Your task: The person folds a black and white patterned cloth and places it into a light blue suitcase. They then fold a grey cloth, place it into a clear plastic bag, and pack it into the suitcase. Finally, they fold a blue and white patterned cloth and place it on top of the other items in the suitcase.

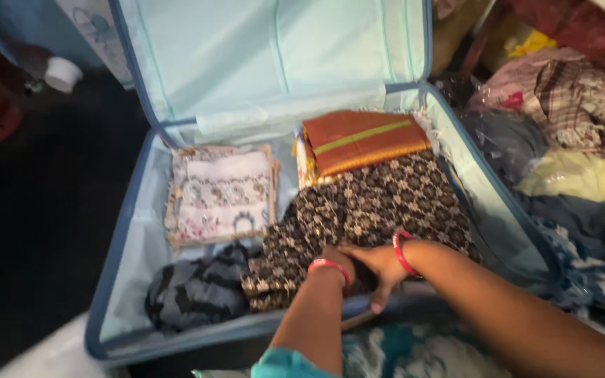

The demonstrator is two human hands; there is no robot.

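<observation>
Down in the open suitcase [127, 238], we press both hands on the black patterned cloth [372, 203]: left hand [336, 260] and right hand [376, 266] grip its near edge, beside the folded orange cloth [362, 140].

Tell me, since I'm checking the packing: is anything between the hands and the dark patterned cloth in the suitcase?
Nothing visible. The left hand and right hand both rest directly on the dark patterned cloth at the suitcase's near edge. The orange cloth lies behind it, the striped cloth beside it.
</observation>
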